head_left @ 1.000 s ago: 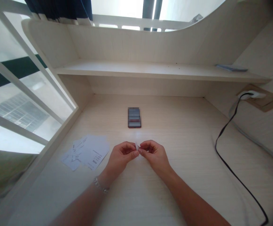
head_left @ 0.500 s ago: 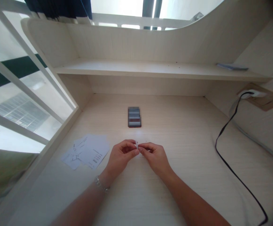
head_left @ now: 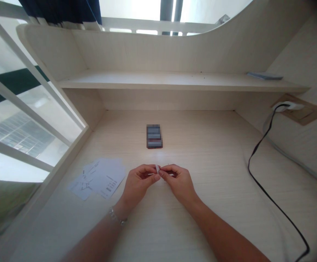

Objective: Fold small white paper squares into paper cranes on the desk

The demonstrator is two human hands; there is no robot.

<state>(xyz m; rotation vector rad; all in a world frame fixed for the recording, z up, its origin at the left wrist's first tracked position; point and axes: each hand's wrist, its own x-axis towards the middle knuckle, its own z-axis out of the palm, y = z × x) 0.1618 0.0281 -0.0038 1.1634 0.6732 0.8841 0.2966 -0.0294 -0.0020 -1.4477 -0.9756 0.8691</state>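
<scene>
A small white strip (head_left: 157, 169), which looks like folded paper, is pinched between the fingertips of both hands above the desk. My left hand (head_left: 142, 180) grips it from the left, thumb and fingers closed. From the other side my right hand (head_left: 177, 179) holds it, thumb against forefinger. The fingers cover most of the strip. To the left of my left hand lie several overlapping white paper sheets (head_left: 106, 176) with dark print or line drawings. A phone-like dark rectangle (head_left: 154, 136), its face pixelated, lies flat beyond my hands.
The pale wooden desk (head_left: 215, 145) has a raised shelf (head_left: 147, 77) along its back, with a thin flat item (head_left: 264, 75) at the right. A black cable (head_left: 263, 191) runs from the wall socket (head_left: 301, 109) down the right side. White rails (head_left: 24, 100) border the left.
The white strip leans more to the left and shows less above the fingers. My hands keep their pinch. The whole view has shifted slightly.
</scene>
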